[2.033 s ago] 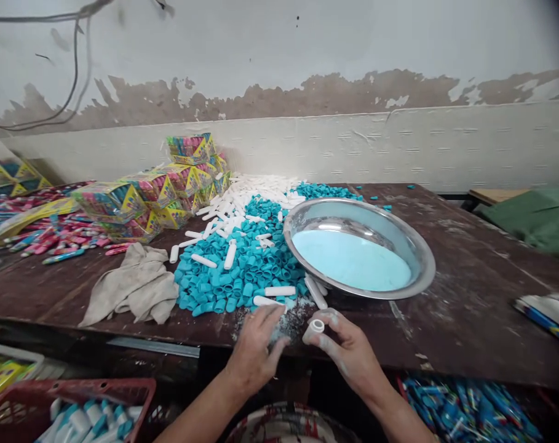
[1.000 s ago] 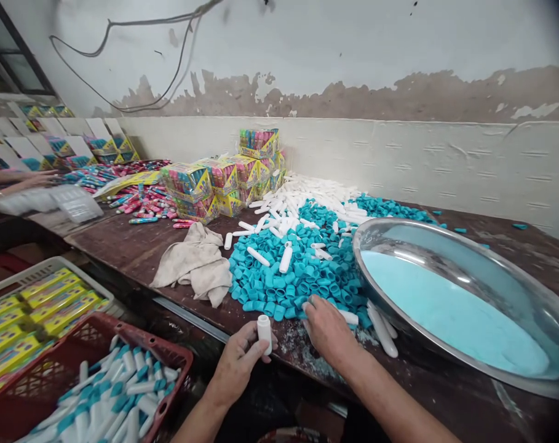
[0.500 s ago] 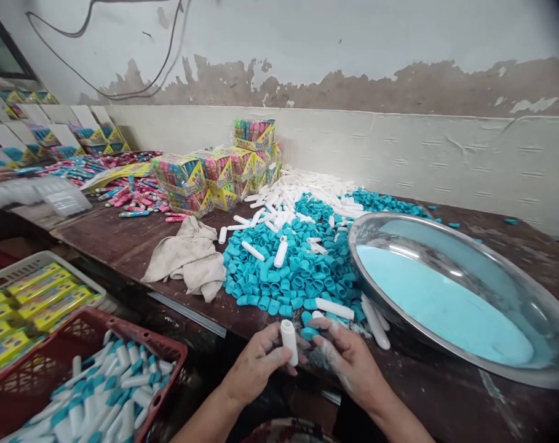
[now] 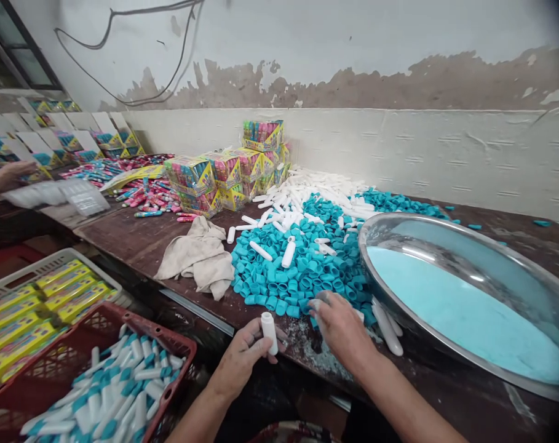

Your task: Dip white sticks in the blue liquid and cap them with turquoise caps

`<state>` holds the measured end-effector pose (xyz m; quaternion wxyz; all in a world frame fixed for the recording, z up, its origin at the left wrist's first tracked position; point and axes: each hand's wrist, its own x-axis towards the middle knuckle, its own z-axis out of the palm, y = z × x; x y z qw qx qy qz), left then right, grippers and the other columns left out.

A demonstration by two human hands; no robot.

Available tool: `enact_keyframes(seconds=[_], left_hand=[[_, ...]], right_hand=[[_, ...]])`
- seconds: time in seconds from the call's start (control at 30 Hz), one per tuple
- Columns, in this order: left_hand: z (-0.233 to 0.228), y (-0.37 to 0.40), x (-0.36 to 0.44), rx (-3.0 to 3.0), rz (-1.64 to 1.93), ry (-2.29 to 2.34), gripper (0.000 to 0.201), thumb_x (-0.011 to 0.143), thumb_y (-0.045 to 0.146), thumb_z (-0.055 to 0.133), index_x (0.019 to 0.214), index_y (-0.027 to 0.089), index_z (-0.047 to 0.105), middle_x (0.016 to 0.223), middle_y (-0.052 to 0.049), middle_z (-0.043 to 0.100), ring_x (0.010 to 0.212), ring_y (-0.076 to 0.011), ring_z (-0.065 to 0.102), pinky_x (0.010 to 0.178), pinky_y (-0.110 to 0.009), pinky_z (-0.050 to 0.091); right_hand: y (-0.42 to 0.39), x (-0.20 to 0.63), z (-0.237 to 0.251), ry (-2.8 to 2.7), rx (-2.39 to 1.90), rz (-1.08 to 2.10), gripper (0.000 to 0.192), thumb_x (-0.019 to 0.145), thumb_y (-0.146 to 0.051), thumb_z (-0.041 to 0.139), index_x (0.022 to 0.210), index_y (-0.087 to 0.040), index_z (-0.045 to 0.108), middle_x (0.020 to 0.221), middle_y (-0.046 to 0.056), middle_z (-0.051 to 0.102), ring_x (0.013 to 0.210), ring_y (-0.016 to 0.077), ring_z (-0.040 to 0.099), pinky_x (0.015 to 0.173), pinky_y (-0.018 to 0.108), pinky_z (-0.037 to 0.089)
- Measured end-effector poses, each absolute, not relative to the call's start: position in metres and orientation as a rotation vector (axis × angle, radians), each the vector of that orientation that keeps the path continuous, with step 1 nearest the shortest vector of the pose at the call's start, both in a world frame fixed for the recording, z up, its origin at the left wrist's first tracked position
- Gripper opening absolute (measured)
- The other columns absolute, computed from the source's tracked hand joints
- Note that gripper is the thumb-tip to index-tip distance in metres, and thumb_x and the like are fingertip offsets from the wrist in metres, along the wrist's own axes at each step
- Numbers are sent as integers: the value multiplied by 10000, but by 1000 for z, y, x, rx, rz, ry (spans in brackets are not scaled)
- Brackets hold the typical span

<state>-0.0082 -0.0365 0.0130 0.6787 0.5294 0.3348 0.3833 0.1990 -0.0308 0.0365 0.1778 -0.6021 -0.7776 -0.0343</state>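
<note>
My left hand (image 4: 242,357) is closed around a small white plastic bottle (image 4: 269,333), held nearly upright with its open neck at the top. At the near edge of a heap of teal caps (image 4: 279,271), my right hand (image 4: 344,332) reaches down with curled fingers. A bit of teal shows under those fingertips, but what they grip is hidden. More white bottles (image 4: 325,181) lie heaped behind the caps, and a few rest on top of them. To the right, a steel basin (image 4: 449,231) contains light blue powder (image 4: 463,314).
Lower left, a red crate (image 4: 122,317) holds white bottles with teal caps. Beside it is a pale crate (image 4: 83,255) of yellow boxes. A beige cloth (image 4: 198,255) lies left of the caps. Farther back are packed display boxes (image 4: 214,178) and another person's hand (image 4: 11,175).
My right hand has moved forward to the edge of the cap heap and turned palm down. The teal cap near its fingers no longer shows plainly. My left hand keeps the white bottle.
</note>
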Motion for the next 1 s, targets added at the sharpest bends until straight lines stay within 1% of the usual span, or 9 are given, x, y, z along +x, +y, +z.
enact_keyframes(seconds=[0.07, 0.2, 0.3, 0.43, 0.57, 0.7, 0.8, 0.87, 1.0], left_hand=[[11, -34, -11, 1179, 878, 773, 229, 807, 282, 503, 947, 121, 585, 834, -73, 612, 756, -175, 547, 628, -268, 451], [10, -31, -15, 1176, 887, 788, 245, 803, 284, 508, 970, 119, 581, 842, -75, 612, 751, -173, 545, 628, -271, 454], [9, -29, -16, 1177, 890, 783, 247, 804, 286, 508, 969, 120, 584, 855, -78, 609, 759, -176, 544, 626, -272, 458], [7, -27, -16, 1172, 889, 779, 247, 811, 301, 502, 969, 128, 583, 860, -77, 606, 762, -174, 541, 626, -268, 457], [6, -27, -15, 1202, 874, 774, 249, 816, 303, 500, 974, 129, 582, 850, -77, 606, 757, -175, 542, 634, -275, 455], [7, -29, -14, 1198, 862, 768, 248, 815, 311, 502, 968, 134, 584, 914, -87, 599, 795, -191, 549, 635, -282, 455], [8, -31, -14, 1204, 866, 768, 259, 817, 324, 497, 969, 132, 582, 894, -86, 601, 785, -189, 548, 639, -287, 454], [9, -33, -15, 1211, 867, 765, 258, 819, 323, 496, 968, 130, 581, 872, -82, 602, 779, -188, 545, 640, -289, 454], [11, -35, -14, 1210, 864, 736, 258, 815, 318, 501, 960, 122, 584, 855, -84, 600, 767, -187, 540, 632, -287, 453]], right_hand=[[-24, 184, 37, -2316, -1719, -155, 196, 822, -157, 472, 914, -220, 634, 861, 68, 575, 819, 221, 516, 725, 346, 410], [-16, 169, 32, -2382, -1759, -193, 185, 798, -112, 485, 888, -191, 626, 875, 72, 572, 843, 231, 508, 776, 376, 373], [-17, 176, 29, -2339, -1772, -67, 185, 805, -140, 492, 924, -193, 624, 870, 66, 582, 849, 223, 521, 772, 363, 374], [-20, 195, 28, -2238, -1666, 118, 195, 812, -184, 501, 966, -213, 617, 914, 53, 588, 873, 203, 528, 789, 331, 406], [-1, 220, 33, -1956, -1681, -55, 253, 834, -164, 422, 1022, -141, 590, 1024, 117, 545, 944, 220, 509, 817, 337, 432], [28, 228, 42, -1909, -1757, -171, 326, 820, -198, 462, 1132, -144, 538, 1090, 136, 509, 981, 242, 507, 826, 367, 438], [36, 219, 43, -2033, -1726, -103, 278, 798, -182, 493, 1059, -175, 587, 1072, 118, 523, 974, 231, 515, 817, 351, 441], [32, 215, 39, -2069, -1678, -21, 240, 783, -144, 478, 979, -172, 614, 1035, 111, 533, 923, 214, 534, 776, 329, 454], [13, 221, 32, -1953, -1496, 197, 227, 750, -99, 428, 852, -172, 617, 922, 78, 562, 845, 182, 551, 749, 310, 448]])
